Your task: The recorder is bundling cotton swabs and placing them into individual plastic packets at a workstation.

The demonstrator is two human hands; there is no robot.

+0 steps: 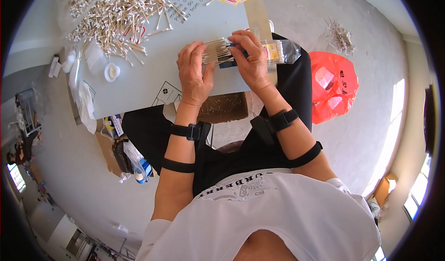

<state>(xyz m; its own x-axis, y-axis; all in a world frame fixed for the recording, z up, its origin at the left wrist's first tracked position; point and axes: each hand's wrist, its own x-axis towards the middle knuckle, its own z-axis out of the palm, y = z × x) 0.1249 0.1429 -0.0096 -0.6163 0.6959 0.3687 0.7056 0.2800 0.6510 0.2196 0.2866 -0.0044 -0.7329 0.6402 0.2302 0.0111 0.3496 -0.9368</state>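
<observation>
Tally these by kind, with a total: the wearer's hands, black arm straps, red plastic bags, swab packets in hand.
Left hand and right hand: 2
Black arm straps: 4
Red plastic bag: 1
Swab packet: 1
Total: 8

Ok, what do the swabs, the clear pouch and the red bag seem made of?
Swabs: perhaps wooden sticks, pale and matte, with white, cotton-like tips. Clear pouch: likely thin plastic film, glossy and see-through. Red bag: apparently thin plastic too, given its shiny creases.
</observation>
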